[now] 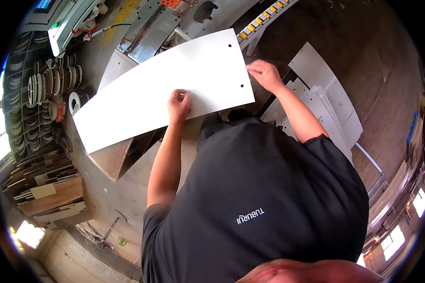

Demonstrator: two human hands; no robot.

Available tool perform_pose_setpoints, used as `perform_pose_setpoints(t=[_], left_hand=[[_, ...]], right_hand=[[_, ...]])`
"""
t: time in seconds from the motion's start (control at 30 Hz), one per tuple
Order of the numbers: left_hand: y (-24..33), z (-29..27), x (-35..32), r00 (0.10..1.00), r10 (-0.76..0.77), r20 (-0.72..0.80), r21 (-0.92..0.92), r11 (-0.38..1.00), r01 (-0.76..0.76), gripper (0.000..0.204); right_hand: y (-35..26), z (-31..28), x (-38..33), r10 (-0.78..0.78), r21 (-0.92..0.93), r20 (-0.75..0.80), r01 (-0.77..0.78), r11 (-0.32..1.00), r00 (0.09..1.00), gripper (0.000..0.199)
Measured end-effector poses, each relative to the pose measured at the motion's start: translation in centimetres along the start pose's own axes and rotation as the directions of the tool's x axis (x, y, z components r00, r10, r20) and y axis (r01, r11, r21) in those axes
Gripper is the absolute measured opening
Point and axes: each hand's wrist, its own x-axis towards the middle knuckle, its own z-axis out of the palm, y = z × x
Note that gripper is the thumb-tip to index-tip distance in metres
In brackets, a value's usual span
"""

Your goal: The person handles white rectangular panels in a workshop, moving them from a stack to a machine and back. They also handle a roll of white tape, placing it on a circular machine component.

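Observation:
A long white panel with a curved far edge lies across in front of me. Two small dark holes show near its right end. My left hand is closed over the near edge of the panel, its fingers curled in; whatever they may hold is hidden. Just off the panel's right edge is my right hand, fingers pressed together and pointing left. Its fingertips are slightly blurred, and I cannot tell whether they touch the edge.
A brown box-like support shows under the panel. More white panels are stacked at right. Beyond stand a metal machine table and a rail with yellow rollers. Ring-shaped parts hang on a left rack; boards are piled below.

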Motion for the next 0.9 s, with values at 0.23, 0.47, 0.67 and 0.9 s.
perform_pose_setpoints(t=[0.23, 0.47, 0.67, 0.9], left_hand=[[-0.3, -0.1, -0.1, 1.0, -0.001, -0.003, 0.028, 1.0, 0.001, 0.017], [-0.4, -0.2, 0.3, 1.0, 0.009, 0.006, 0.027, 1.0, -0.01, 0.016], [-0.4, -0.2, 0.0, 1.0, 0.011, -0.008, 0.018, 1.0, -0.011, 0.015], [-0.8, 1.1, -1.6, 0.98, 0.12, 0.157, 0.002, 0.993, -0.122, 0.025]], right_hand=[[-1.2, -0.9, -0.7, -0.056, -0.144, 0.022, 0.059, 0.988, 0.998, 0.018], [-1.0, -0.2, 2.4, -0.104, -0.246, 0.02, 0.106, 0.963, 0.994, 0.021], [-4.0, -1.5, -7.6, -0.121, -0.217, 0.232, 0.173, 0.961, 0.965, 0.022], [-8.2, -2.4, -7.0, 0.329, 0.396, 0.102, -0.342, 0.852, 0.939, 0.01]])
